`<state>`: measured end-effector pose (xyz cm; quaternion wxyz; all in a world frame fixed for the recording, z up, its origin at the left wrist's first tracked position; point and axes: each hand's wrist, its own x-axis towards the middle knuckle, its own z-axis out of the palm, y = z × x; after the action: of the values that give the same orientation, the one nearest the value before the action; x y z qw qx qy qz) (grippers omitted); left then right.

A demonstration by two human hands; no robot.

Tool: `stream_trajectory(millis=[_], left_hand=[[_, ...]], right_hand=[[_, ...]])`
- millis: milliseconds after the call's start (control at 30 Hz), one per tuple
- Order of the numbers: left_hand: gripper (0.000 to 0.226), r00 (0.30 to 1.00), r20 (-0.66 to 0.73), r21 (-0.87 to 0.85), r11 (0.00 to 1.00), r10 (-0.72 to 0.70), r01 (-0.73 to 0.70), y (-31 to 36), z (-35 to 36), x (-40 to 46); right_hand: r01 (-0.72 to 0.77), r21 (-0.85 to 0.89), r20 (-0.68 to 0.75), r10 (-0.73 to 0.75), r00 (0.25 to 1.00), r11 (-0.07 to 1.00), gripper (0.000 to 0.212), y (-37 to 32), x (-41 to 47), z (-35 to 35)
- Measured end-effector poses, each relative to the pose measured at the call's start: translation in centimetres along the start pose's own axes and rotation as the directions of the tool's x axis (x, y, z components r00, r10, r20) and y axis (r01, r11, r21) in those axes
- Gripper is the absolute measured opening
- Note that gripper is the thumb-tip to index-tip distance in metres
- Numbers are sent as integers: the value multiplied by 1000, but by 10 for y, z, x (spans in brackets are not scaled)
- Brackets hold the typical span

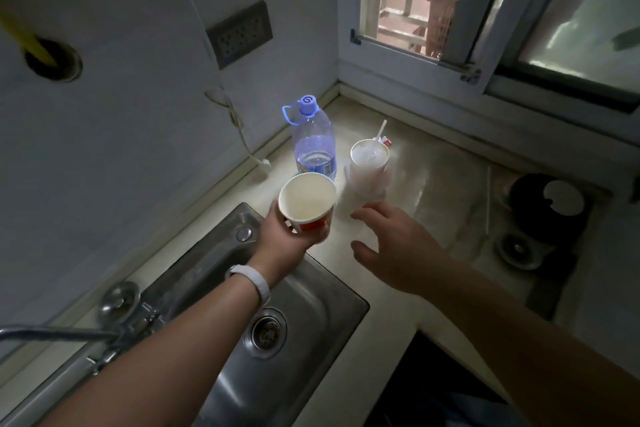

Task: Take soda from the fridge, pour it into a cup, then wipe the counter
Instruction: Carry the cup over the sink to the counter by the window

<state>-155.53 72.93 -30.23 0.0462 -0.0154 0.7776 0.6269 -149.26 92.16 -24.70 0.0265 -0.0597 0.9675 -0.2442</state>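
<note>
My left hand (pixel 289 236) grips a red paper cup (pixel 307 203) with a pale inside, tilted toward me over the far corner of the sink. My right hand (pixel 398 250) hovers open above the counter (pixel 440 184), fingers spread, holding nothing. A second cup (pixel 370 163) with a white stick in it stands just beyond my right fingertips. A clear plastic bottle (pixel 313 146) with a blue cap and a little liquid stands upright behind the held cup, near the wall.
A steel sink (pixel 294 322) with a drain and a tap (pixel 114 319) lies below my left arm. A dark round burner (pixel 547 204) sits at the right. A window (pixel 450 21) is behind the counter, a wall socket (pixel 239 33) and hanging cable to the left.
</note>
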Motion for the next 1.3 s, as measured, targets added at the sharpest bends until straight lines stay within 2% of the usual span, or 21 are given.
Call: stream_trajectory(millis=[167, 433, 667, 933, 1167, 1300], left_hand=[[71, 998, -24, 8, 999, -51, 51, -23, 26, 36], [87, 992, 19, 135, 984, -122, 118, -62, 49, 79], [77, 993, 49, 168, 981, -105, 96, -79, 57, 95], [83, 990, 47, 175, 977, -130, 120, -92, 60, 95], [89, 977, 121, 208, 967, -175, 148, -87, 40, 81], [101, 980, 153, 245, 966, -125, 85, -63, 13, 57]], right_hand=[[-27, 32, 48, 25, 999, 999, 51, 20, 25, 18], [-97, 60, 80, 92, 993, 993, 50, 52, 48, 40], [-130, 53, 136, 122, 983, 990, 51, 60, 57, 63], [-136, 49, 126, 129, 984, 989, 51, 60, 52, 76], [-112, 16, 80, 110, 991, 994, 50, 51, 40, 62], [-68, -6, 38, 68, 997, 998, 49, 35, 32, 43]])
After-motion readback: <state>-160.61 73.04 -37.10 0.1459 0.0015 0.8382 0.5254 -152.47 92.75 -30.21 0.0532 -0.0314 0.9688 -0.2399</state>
